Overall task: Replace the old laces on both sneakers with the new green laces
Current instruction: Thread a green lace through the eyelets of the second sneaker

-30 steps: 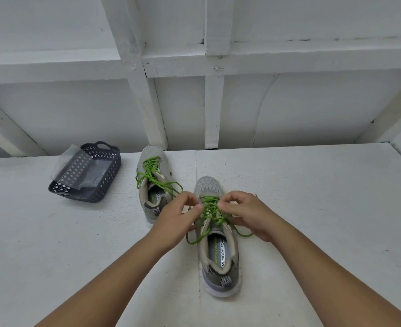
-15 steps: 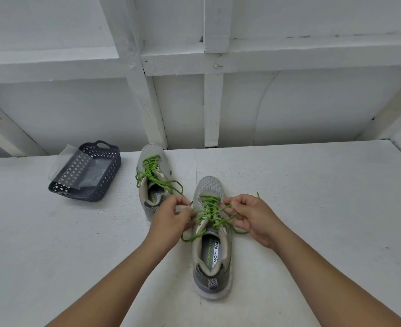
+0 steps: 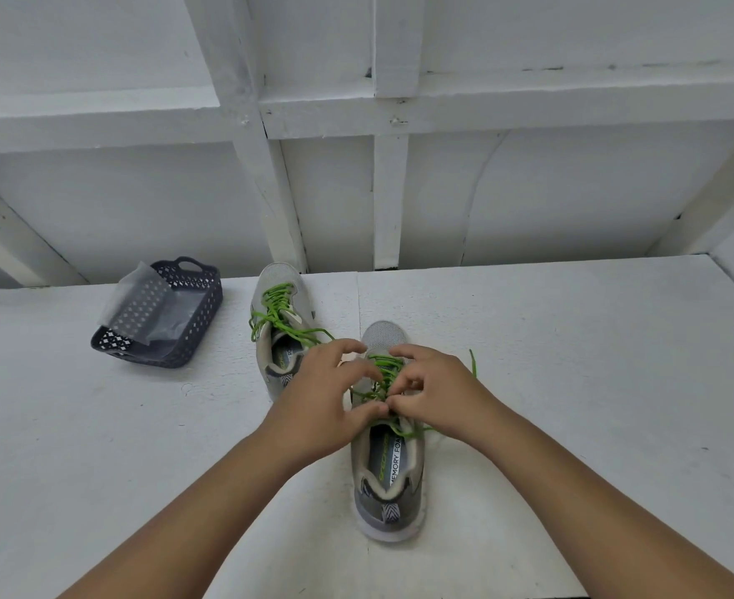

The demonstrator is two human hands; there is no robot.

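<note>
Now tying: left hand (image 3: 322,399) and right hand (image 3: 434,393) pinch the green lace (image 3: 384,378) over the near sneaker (image 3: 389,464), mid-table. Far sneaker (image 3: 281,313) laced. Next likely: pull knot snug evenly.

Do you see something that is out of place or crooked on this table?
Two small things. The dark basket sits tilted, one end raised, with a clear plastic sheet hanging over its rim. The far sneaker has green laces trailing loose, not tied. The near sneaker looks normal.
</note>
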